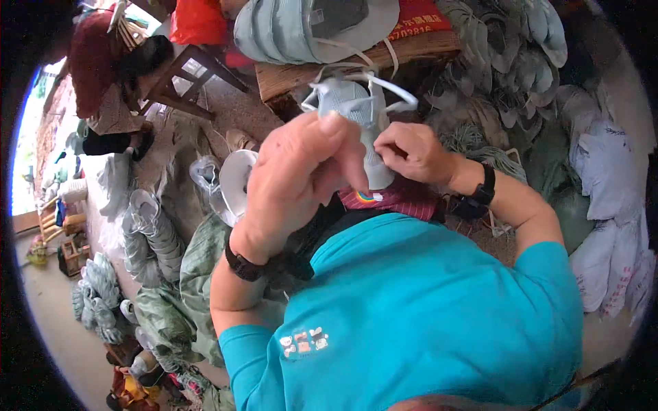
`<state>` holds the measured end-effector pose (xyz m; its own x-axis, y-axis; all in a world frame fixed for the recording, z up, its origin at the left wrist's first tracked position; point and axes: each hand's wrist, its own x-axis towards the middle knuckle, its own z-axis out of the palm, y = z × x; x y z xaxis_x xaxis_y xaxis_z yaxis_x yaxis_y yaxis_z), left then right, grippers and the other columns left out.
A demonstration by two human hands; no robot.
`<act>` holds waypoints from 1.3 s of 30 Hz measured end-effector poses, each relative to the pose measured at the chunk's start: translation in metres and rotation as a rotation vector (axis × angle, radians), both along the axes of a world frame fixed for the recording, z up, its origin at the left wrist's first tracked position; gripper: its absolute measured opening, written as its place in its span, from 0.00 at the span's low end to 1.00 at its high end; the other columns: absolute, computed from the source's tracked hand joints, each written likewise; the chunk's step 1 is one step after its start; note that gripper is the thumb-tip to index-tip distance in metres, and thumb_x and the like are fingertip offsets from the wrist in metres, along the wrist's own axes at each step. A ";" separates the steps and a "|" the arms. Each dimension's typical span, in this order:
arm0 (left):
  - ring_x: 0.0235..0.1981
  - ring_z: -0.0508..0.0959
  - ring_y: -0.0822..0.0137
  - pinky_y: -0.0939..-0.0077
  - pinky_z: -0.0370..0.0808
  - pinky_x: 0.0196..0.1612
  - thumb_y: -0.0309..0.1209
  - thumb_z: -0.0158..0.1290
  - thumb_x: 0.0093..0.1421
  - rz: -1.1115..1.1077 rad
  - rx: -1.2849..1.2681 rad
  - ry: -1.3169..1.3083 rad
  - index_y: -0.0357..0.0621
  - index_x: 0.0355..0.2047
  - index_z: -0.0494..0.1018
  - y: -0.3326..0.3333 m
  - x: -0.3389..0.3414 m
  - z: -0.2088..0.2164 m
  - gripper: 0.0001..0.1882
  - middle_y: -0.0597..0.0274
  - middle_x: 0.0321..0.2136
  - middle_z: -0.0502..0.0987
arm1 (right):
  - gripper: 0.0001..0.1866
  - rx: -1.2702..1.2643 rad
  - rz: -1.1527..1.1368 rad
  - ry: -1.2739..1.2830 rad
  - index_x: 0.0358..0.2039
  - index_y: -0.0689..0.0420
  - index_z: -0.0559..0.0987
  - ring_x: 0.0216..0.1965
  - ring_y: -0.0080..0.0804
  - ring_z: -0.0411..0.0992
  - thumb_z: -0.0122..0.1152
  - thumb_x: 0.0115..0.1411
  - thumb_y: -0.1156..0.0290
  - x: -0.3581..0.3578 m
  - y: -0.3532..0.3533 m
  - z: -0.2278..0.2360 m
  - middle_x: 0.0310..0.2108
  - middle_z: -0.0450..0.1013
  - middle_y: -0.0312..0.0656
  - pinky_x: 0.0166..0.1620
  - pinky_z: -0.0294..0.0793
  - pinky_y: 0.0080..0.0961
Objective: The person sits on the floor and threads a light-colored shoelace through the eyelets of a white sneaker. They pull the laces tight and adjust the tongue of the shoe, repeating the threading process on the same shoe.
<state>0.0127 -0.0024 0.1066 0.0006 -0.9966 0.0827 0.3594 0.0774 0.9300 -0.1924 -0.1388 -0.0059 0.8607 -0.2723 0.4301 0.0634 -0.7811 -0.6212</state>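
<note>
A pale grey mesh shoe upper point(346, 99) with white looped straps lies toe toward me, in front of my torso at the edge of a wooden bench. My left hand point(291, 168) is raised over its left side, thumb and fingers pinched together; anything between them is too small to make out. On the shoe's right side my right hand point(417, 152) is closed, its curled fingertips close against the upper, and what they grip is hidden. Beneath the shoe, a dark red striped cloth point(404, 200) covers my lap.
Nested grey uppers point(274, 34) rest on the wooden bench point(295, 77). More uppers point(528, 48) are heaped at the right, near white sacks point(610, 185). Green sacks point(164, 312) and stacked uppers point(151, 240) stand left. A person point(92, 65) is beside a wooden stool point(179, 104).
</note>
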 end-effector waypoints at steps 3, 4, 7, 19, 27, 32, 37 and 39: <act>0.14 0.57 0.75 0.78 0.54 0.22 0.43 0.38 0.70 0.100 0.007 0.017 0.39 0.28 0.70 -0.008 -0.009 0.010 0.22 0.68 0.14 0.62 | 0.12 -0.085 -0.091 -0.211 0.42 0.60 0.76 0.33 0.42 0.75 0.59 0.56 0.75 0.027 0.005 0.023 0.30 0.73 0.44 0.41 0.75 0.34; 0.13 0.55 0.75 0.77 0.54 0.22 0.41 0.38 0.70 0.151 0.010 0.060 0.41 0.27 0.69 -0.012 -0.012 0.013 0.20 0.69 0.14 0.60 | 0.13 -0.137 -0.109 -0.270 0.44 0.61 0.76 0.35 0.42 0.75 0.59 0.57 0.74 0.036 0.006 0.029 0.30 0.74 0.45 0.44 0.75 0.34; 0.14 0.55 0.77 0.78 0.53 0.22 0.41 0.36 0.71 0.202 -0.022 0.116 0.40 0.30 0.71 -0.015 -0.007 0.016 0.21 0.72 0.15 0.59 | 0.18 0.100 0.098 -0.092 0.49 0.64 0.75 0.42 0.37 0.76 0.59 0.61 0.69 0.050 0.016 0.038 0.36 0.77 0.45 0.51 0.73 0.33; 0.15 0.56 0.79 0.80 0.54 0.22 0.39 0.36 0.72 0.089 -0.236 0.263 0.40 0.32 0.71 -0.008 0.007 0.020 0.19 0.72 0.17 0.60 | 0.19 0.885 0.475 0.012 0.46 0.60 0.78 0.36 0.19 0.73 0.52 0.68 0.56 0.098 -0.042 0.071 0.33 0.76 0.34 0.40 0.72 0.20; 0.17 0.60 0.77 0.79 0.61 0.29 0.31 0.37 0.71 0.371 -0.286 0.658 0.37 0.36 0.67 0.028 0.070 0.025 0.12 0.66 0.24 0.63 | 0.16 1.185 0.363 -0.109 0.45 0.64 0.76 0.25 0.19 0.70 0.54 0.65 0.63 0.074 -0.083 0.063 0.24 0.70 0.32 0.38 0.72 0.17; 0.21 0.61 0.73 0.75 0.62 0.35 0.25 0.39 0.68 0.712 -0.150 0.799 0.38 0.35 0.66 0.097 0.186 -0.050 0.06 0.66 0.23 0.63 | 0.17 1.526 0.019 -0.410 0.52 0.66 0.70 0.21 0.16 0.56 0.52 0.65 0.72 -0.026 -0.156 0.054 0.21 0.57 0.28 0.30 0.61 0.15; 0.19 0.61 0.72 0.75 0.64 0.31 0.26 0.38 0.69 0.983 -0.187 0.731 0.40 0.34 0.65 0.214 0.291 -0.123 0.08 0.67 0.19 0.60 | 0.17 1.556 -0.640 -0.660 0.54 0.69 0.64 0.16 0.21 0.53 0.44 0.64 0.83 -0.176 -0.256 0.020 0.18 0.54 0.32 0.22 0.55 0.19; 0.18 0.61 0.72 0.76 0.65 0.28 0.26 0.39 0.69 1.197 -0.169 0.638 0.40 0.34 0.66 0.232 0.298 -0.124 0.07 0.67 0.18 0.60 | 0.17 1.437 -0.937 -0.716 0.54 0.66 0.66 0.15 0.20 0.51 0.41 0.65 0.81 -0.251 -0.283 -0.004 0.18 0.54 0.31 0.19 0.51 0.17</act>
